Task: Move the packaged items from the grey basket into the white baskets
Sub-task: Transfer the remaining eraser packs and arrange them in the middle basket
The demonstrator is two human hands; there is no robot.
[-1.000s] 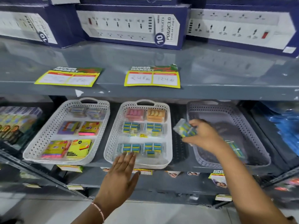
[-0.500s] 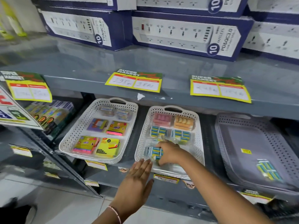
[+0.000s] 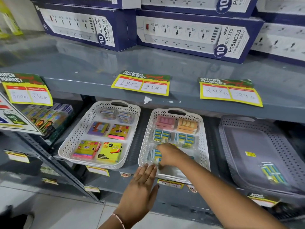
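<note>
Right hand (image 3: 170, 156) grips a blue packet (image 3: 156, 155) (inside the middle white basket (image 3: 203, 156)) — left hand (image 3: 142, 187) flat, released.

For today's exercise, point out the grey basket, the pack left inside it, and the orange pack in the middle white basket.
grey basket (image 3: 231, 138): head view, its left perforated wall.
blue and yellow pack (image 3: 273, 173): head view, middle of its wrapper.
orange pack (image 3: 187, 125): head view, centre of its top face.

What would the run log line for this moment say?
right hand: placing packet in middle white basket | left hand: open at rim | grey basket: one packet left
</note>
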